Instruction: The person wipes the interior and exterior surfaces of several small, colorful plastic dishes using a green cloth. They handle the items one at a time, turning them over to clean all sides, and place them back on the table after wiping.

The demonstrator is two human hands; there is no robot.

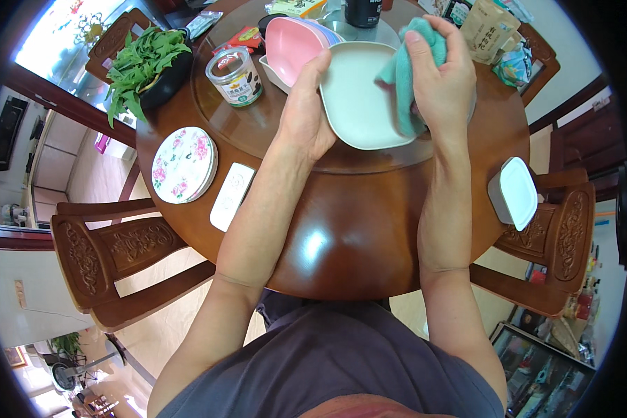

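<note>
My left hand (308, 107) grips the left edge of a pale green, rounded-square dish (363, 99), thumb at its rim. The dish is held above the glass turntable of the round wooden table. My right hand (441, 73) is closed on a folded teal cloth (407, 78), which lies against the right side of the dish. Part of the dish's right edge is hidden by the cloth and hand. Just beyond my left hand, nested bowls with a pink one (292, 49) on top stand on the turntable.
Around the table (345, 224) are a lidded clear jar (235, 78), leafy greens (146, 62) in a black bowl, stacked floral plates (183, 164), a white rectangular object (232, 196) and a white-lidded container (513, 193) near the right edge. Packets (488, 31) lie at the far right. Carved wooden chairs flank the table.
</note>
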